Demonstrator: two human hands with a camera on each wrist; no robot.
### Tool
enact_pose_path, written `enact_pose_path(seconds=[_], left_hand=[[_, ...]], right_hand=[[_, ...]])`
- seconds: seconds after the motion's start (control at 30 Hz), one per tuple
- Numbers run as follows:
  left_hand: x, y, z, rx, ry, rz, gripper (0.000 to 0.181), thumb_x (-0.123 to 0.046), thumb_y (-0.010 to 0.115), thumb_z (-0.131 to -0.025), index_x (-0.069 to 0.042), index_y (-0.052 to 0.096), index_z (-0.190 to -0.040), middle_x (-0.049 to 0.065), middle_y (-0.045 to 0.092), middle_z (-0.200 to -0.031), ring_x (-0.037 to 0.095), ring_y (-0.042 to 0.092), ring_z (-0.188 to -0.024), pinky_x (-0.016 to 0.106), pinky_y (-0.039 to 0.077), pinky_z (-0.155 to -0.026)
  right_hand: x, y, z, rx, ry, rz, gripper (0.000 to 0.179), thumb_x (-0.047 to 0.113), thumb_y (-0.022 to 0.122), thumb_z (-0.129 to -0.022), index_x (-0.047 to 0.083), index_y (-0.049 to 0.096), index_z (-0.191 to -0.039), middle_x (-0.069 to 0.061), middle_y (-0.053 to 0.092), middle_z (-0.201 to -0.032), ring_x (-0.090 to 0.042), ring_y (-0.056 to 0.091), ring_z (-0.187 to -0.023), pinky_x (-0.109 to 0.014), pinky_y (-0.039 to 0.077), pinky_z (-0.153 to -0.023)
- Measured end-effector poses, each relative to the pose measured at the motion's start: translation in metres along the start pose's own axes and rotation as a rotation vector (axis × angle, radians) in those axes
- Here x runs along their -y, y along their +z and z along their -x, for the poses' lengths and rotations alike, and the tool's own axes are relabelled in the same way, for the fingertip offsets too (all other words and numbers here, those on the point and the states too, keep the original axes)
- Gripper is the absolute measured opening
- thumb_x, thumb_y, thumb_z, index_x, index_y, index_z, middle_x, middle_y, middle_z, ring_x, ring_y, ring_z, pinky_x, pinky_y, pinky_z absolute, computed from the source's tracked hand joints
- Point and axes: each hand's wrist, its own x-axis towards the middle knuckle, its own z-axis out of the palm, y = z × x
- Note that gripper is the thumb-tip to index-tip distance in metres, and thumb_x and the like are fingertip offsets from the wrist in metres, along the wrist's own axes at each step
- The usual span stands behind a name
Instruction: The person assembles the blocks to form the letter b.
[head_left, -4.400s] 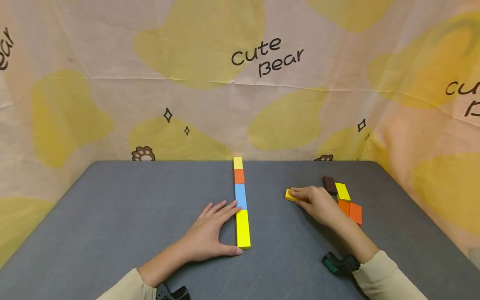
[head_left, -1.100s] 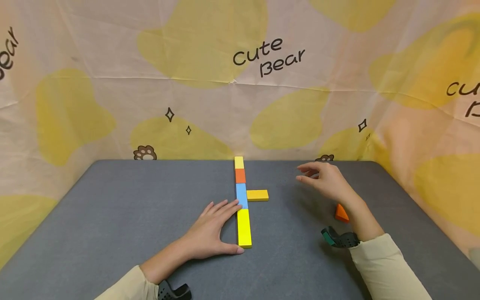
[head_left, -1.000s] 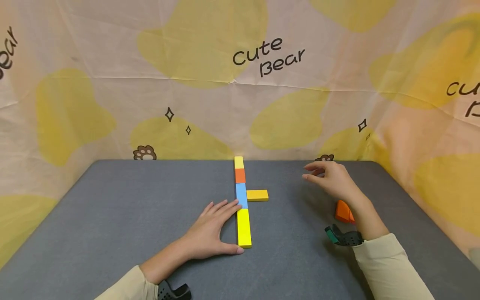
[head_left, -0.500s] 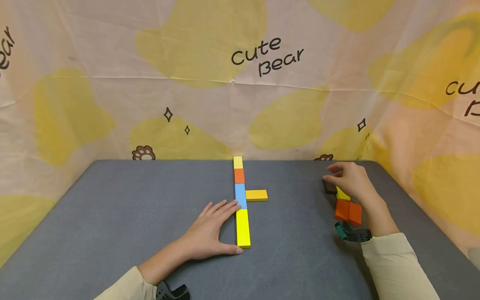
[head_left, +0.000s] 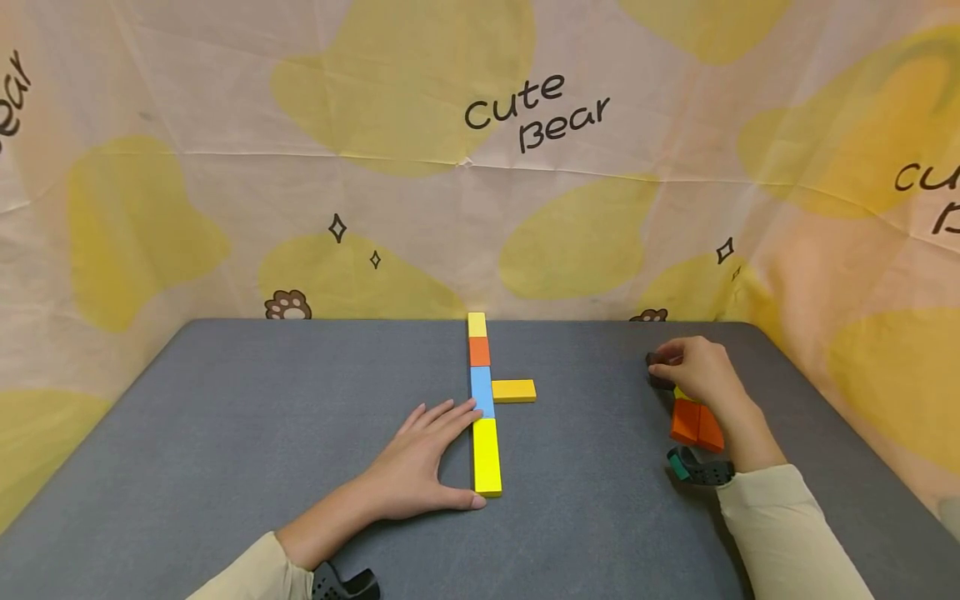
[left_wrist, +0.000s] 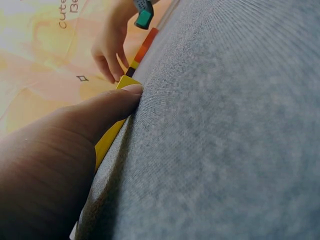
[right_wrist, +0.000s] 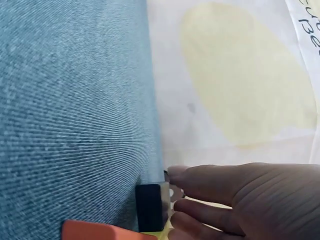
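Note:
A straight row of blocks runs away from me: a long yellow block [head_left: 487, 458], a blue block [head_left: 482, 392], an orange block [head_left: 479, 352] and a pale yellow block [head_left: 476, 324]. My left hand [head_left: 416, 467] rests beside the row, fingertips on the blue block and thumb at the yellow one's near end. A golden-yellow block [head_left: 513, 391] juts rightward from the blue block. At the right, my right hand [head_left: 701, 367] reaches over a dark brown block [head_left: 662, 383]. In the right wrist view its thumb and fingers are parted just above that block [right_wrist: 149, 207].
Two orange blocks [head_left: 684, 421] lie just nearer than the dark block. A partly covered yellow block [head_left: 680, 393] shows between them. The grey table [head_left: 247, 417] meets a patterned cloth [head_left: 420, 200] at its far edge.
The golden-yellow block, earlier in my right hand, now lies against the blue block. My right hand has let go, moved right and lowered over the dark block. My left hand stays put.

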Motion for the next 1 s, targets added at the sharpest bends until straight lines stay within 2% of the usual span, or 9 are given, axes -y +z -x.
enact_pose_path(seconds=[0.2,0.37,0.57,0.67,0.8,1.0], left_hand=[[-0.001,0.0,0.0,0.011,-0.011,0.002,0.1,-0.06,0.08,-0.075,-0.026,0.037,-0.158,-0.011,0.03,-0.167,0.028,0.026,-0.156,0.061,0.011,-0.127],[-0.001,0.0,-0.001,0.018,-0.015,-0.001,0.1,-0.061,0.079,-0.075,-0.027,0.036,-0.158,-0.011,0.029,-0.167,0.028,0.025,-0.156,0.06,0.01,-0.127],[0.0,0.0,0.0,0.012,-0.008,-0.003,0.099,-0.061,0.079,-0.075,-0.025,0.037,-0.158,-0.008,0.03,-0.167,0.03,0.026,-0.156,0.062,0.011,-0.126],[0.0,0.0,0.0,0.013,-0.008,-0.002,0.099,-0.061,0.079,-0.075,-0.025,0.037,-0.158,-0.009,0.03,-0.167,0.029,0.026,-0.156,0.062,0.011,-0.126],[0.0,0.0,0.0,0.014,-0.009,0.0,0.1,-0.061,0.08,-0.075,-0.026,0.037,-0.158,-0.01,0.03,-0.167,0.029,0.026,-0.156,0.062,0.011,-0.126],[-0.001,-0.001,0.0,0.019,-0.015,0.003,0.1,-0.061,0.08,-0.075,-0.026,0.036,-0.158,-0.01,0.029,-0.167,0.028,0.026,-0.156,0.061,0.01,-0.127]], right_hand=[[0.004,0.005,0.0,-0.032,-0.015,0.044,0.034,0.018,0.072,-0.091,-0.005,0.072,-0.116,-0.028,0.073,-0.111,-0.044,0.066,-0.099,-0.054,0.056,-0.08],[0.009,0.007,0.001,-0.037,0.017,0.08,0.03,0.018,0.072,-0.091,0.001,0.075,-0.116,-0.026,0.072,-0.117,-0.047,0.065,-0.104,-0.055,0.056,-0.08],[0.016,0.01,0.001,-0.024,0.04,0.131,0.03,0.018,0.073,-0.091,0.007,0.076,-0.119,-0.027,0.067,-0.127,-0.048,0.065,-0.105,-0.05,0.056,-0.07],[0.019,0.012,0.0,-0.02,-0.019,0.115,0.027,0.014,0.074,-0.09,0.007,0.077,-0.116,-0.025,0.07,-0.123,-0.047,0.065,-0.106,-0.052,0.056,-0.075],[0.022,0.016,-0.002,-0.021,-0.106,0.057,0.031,0.01,0.076,-0.087,0.003,0.076,-0.117,-0.023,0.074,-0.116,-0.046,0.065,-0.111,-0.057,0.053,-0.091],[0.022,0.019,-0.004,0.043,-0.13,-0.042,0.049,0.014,0.077,-0.087,-0.003,0.065,-0.131,-0.024,0.072,-0.121,-0.041,0.068,-0.112,-0.055,0.054,-0.095]])
